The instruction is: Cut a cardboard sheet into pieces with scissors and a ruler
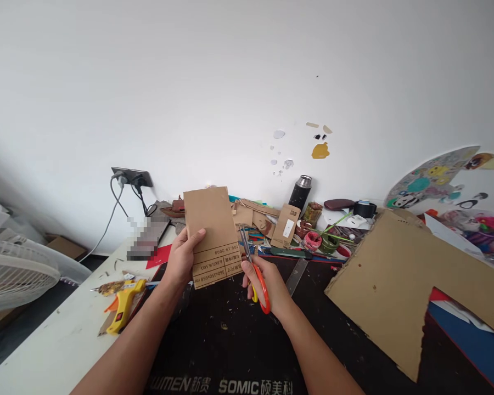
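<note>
A rectangular piece of brown cardboard [214, 219] with printed text along its lower part is held upright. My left hand [183, 255] grips it by the left edge, thumb on the front face. Scissors [264, 291] with orange and yellow handles are in my right hand [267, 280], at the cardboard's right edge. Their blades point up beside that edge; whether they touch it is hard to tell. Under both hands lies a black desk mat [222, 340] with small scraps on it.
A yellow glue gun [125, 307] lies at left, near a white fan [16, 274]. At right sits a large cut cardboard sheet [379, 285]. Behind are a black flask [300, 192], paint jars [313, 240], a utility knife [288, 253] and a metal ruler [297, 277].
</note>
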The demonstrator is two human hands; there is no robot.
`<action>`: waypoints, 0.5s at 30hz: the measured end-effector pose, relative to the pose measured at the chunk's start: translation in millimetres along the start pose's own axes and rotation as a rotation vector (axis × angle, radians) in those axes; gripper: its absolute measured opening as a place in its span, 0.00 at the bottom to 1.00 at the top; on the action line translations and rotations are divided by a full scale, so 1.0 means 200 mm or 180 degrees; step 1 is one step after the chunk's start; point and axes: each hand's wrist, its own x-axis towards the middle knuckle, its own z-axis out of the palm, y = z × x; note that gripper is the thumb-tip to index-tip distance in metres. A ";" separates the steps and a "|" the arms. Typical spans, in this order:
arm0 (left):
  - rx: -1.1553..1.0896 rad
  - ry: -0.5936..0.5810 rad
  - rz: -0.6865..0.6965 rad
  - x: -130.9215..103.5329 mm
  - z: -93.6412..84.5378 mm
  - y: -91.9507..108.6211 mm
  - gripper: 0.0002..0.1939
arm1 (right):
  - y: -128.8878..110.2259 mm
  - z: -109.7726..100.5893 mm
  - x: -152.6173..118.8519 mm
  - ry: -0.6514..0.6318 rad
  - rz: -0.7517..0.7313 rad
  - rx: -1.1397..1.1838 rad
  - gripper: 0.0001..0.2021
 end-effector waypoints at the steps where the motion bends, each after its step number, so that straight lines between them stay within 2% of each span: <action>1: 0.0042 -0.0040 0.0013 0.00 0.00 0.00 0.25 | 0.00 0.00 0.00 0.0013 -0.0023 -0.0061 0.26; 5: 0.0197 -0.0147 0.0014 -0.03 0.02 -0.01 0.24 | -0.02 0.02 -0.01 0.0084 -0.0028 -0.0302 0.24; 15: 0.0439 -0.0057 0.0034 -0.09 0.05 0.01 0.23 | 0.01 0.03 -0.01 0.0153 -0.0055 -0.0522 0.24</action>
